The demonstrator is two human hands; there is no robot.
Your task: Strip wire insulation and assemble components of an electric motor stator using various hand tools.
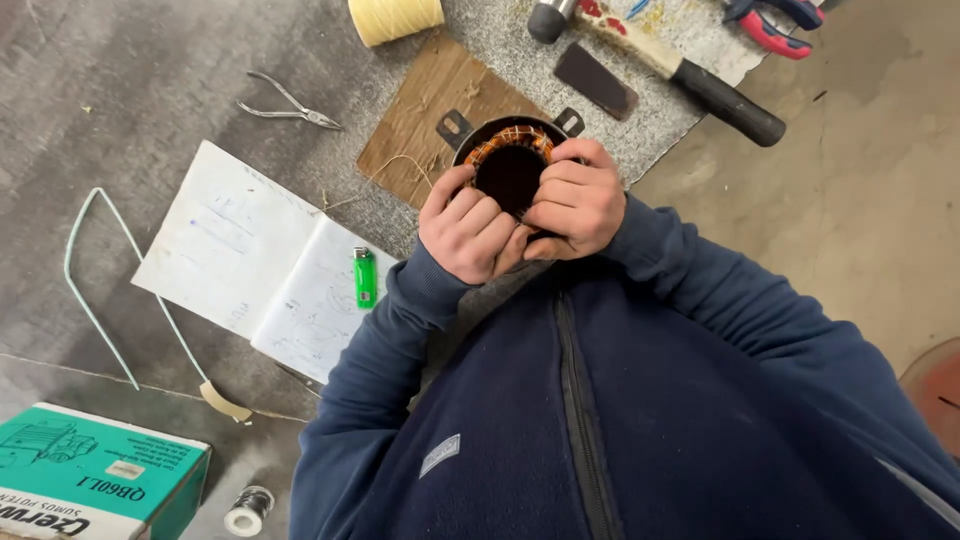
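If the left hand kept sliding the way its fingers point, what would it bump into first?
Probably the copper windings inside the round motor housing that the left hand is gripping; its fingers already curl over the rim.

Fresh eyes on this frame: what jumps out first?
Both hands, left hand and right hand, clasp a round motor stator with copper windings at centre, over a brown board. Left of them an open notebook carries a bright green lighter. A hammer lies along the top edge, with a teal box at bottom left.
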